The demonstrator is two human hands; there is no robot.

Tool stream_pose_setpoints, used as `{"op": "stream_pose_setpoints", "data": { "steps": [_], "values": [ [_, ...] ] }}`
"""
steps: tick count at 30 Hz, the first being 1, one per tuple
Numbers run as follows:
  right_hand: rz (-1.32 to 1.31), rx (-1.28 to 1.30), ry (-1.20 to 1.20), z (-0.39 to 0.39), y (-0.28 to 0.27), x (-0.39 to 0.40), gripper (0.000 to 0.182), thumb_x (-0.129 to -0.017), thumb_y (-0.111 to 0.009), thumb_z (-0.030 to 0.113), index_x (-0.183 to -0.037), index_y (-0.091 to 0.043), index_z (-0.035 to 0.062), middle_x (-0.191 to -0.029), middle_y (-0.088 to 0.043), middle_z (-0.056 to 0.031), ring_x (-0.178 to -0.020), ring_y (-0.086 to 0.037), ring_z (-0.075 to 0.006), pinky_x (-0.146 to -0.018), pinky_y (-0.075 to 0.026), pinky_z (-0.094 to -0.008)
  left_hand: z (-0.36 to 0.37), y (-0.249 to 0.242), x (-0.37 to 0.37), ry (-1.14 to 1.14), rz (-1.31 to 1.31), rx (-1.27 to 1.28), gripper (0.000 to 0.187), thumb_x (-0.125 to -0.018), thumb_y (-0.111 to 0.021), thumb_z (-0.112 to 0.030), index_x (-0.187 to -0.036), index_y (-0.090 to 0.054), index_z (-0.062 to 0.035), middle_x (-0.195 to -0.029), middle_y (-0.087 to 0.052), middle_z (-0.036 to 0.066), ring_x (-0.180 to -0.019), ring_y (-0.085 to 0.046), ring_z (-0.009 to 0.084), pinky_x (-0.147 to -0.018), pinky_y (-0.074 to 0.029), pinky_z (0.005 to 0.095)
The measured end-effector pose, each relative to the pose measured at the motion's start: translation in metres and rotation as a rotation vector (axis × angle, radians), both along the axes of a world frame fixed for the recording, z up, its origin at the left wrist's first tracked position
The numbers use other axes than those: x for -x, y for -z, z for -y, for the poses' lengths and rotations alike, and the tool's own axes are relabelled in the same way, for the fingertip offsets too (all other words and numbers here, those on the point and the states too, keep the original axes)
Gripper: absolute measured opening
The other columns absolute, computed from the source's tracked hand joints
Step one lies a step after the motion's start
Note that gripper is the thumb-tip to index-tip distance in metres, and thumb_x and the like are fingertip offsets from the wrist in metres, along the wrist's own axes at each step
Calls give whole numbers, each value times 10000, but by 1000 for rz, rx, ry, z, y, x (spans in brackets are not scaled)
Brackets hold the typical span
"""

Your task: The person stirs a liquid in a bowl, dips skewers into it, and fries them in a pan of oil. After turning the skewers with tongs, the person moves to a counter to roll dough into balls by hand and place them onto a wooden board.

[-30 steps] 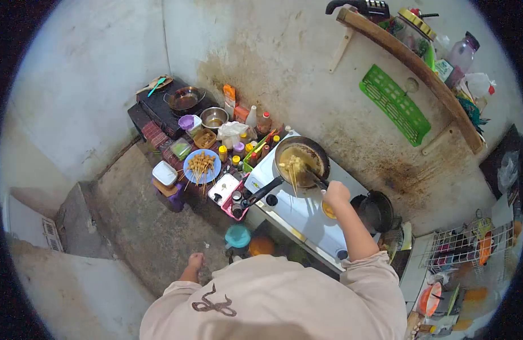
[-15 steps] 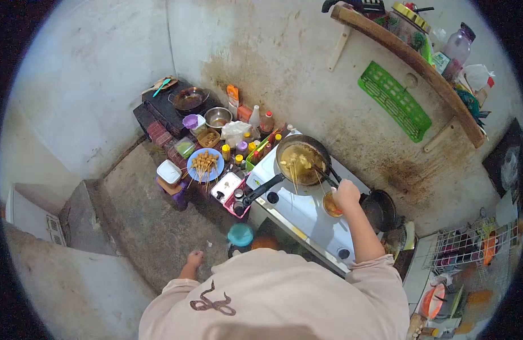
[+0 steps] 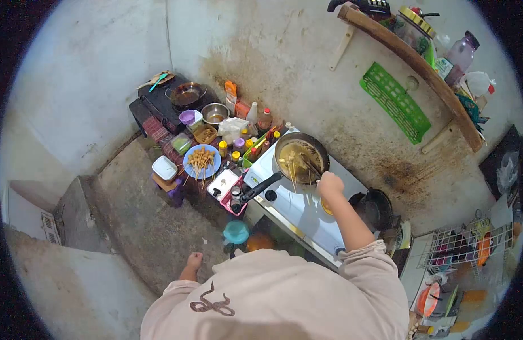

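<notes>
My right hand (image 3: 330,186) is closed around dark tongs (image 3: 311,165), whose far end reaches into the frying pan (image 3: 278,148) on the white stove (image 3: 315,212). Yellowish pieces on thin skewers (image 3: 293,170) lie in the oil, with the skewer ends over the near rim. Partly behind my right wrist is a small orange bowl (image 3: 326,207). Low at my left side, over the floor, my left hand (image 3: 194,260) has its fingers curled; whether anything is in them is too small to tell.
Left of the stove are a blue plate of skewers (image 3: 202,162), sauce bottles (image 3: 223,148), a white-lidded box (image 3: 165,168) and a pink basket (image 3: 234,196). A dark pan (image 3: 376,208) stands right of the stove. A wooden shelf (image 3: 411,62) juts from the wall above.
My right hand and the tongs have moved slightly left and up, closer to the pan. The small bowl is now more covered by my wrist. The camera view has shifted a little.
</notes>
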State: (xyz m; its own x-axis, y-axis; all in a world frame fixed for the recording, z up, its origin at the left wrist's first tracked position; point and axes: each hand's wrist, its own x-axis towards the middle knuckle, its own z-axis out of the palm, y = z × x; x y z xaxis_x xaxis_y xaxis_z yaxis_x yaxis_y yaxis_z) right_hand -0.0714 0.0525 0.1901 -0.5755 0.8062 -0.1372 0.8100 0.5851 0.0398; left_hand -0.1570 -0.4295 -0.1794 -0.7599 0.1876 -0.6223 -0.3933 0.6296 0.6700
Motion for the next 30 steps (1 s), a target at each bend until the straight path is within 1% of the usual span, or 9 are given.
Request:
{"op": "stream_pose_setpoints", "data": {
  "steps": [2,4,7,11,16,20,22,26,30],
  "values": [
    [-66,29,44,-1,-7,-7,311,-675,-578,303,-789,-568,14,-834,-560,-162,-789,-537,-312,-657,-438,-366,-1,-4,-2,4,35,-6,191,-684,-533,-205,-750,-543,-27,-650,-539,60,-558,-503,143,-502,-405,263],
    [-141,38,108,-9,-6,-18,353,-656,-588,330,-790,-571,4,-833,-557,-174,-794,-532,-316,-666,-432,-368,-7,-38,-4,-33,166,-70,189,-684,-528,-197,-762,-544,-26,-666,-547,65,-584,-514,144,-529,-415,263],
    [-204,74,147,-25,-2,-38,397,-637,-591,361,-791,-577,-5,-831,-555,-186,-803,-528,-312,-686,-423,-362,-7,-37,-2,-21,189,-27,186,-685,-524,-187,-779,-544,-27,-691,-555,65,-601,-519,141,-562,-421,257],
    [-246,57,189,-22,-2,-63,411,-627,-581,376,-782,-588,-5,-825,-554,-192,-808,-529,-301,-710,-414,-351,0,-19,1,15,107,10,193,-687,-519,-185,-794,-549,-28,-688,-563,62,-600,-524,142,-562,-423,265],
    [-232,64,237,-22,8,-75,420,-628,-576,383,-788,-581,-5,-828,-553,-193,-808,-529,-302,-714,-415,-347,-5,-37,3,165,6,108,229,-691,-516,-207,-831,-551,-29,-683,-571,68,-611,-532,152,-574,-426,279],
    [-185,78,275,-14,5,-69,430,-633,-570,384,-789,-567,-17,-819,-549,-209,-802,-530,-314,-706,-419,-358,-9,-43,0,170,17,56,233,-695,-513,-221,-823,-546,-28,-677,-567,70,-585,-527,144,-539,-423,268],
    [-190,52,264,-11,1,-71,431,-638,-565,383,-787,-563,-21,-815,-548,-214,-797,-530,-320,-697,-422,-364,-21,-84,-5,130,48,25,233,-696,-515,-225,-810,-544,-24,-669,-563,68,-572,-524,142,-516,-420,267],
    [-178,22,222,3,-14,-69,421,-656,-551,384,-787,-564,-17,-823,-548,-209,-791,-534,-321,-687,-428,-367,-9,-36,-4,139,25,-19,211,-692,-526,-209,-789,-539,-22,-648,-549,55,-553,-515,140,-480,-414,272],
    [-107,75,153,23,-17,-53,385,-666,-561,346,-794,-564,-17,-838,-549,-200,-789,-535,-324,-689,-430,-368,-2,-31,-9,165,11,-17,209,-692,-527,-211,-783,-538,-22,-642,-540,52,-539,-507,133,-476,-413,271]
  ]
}}
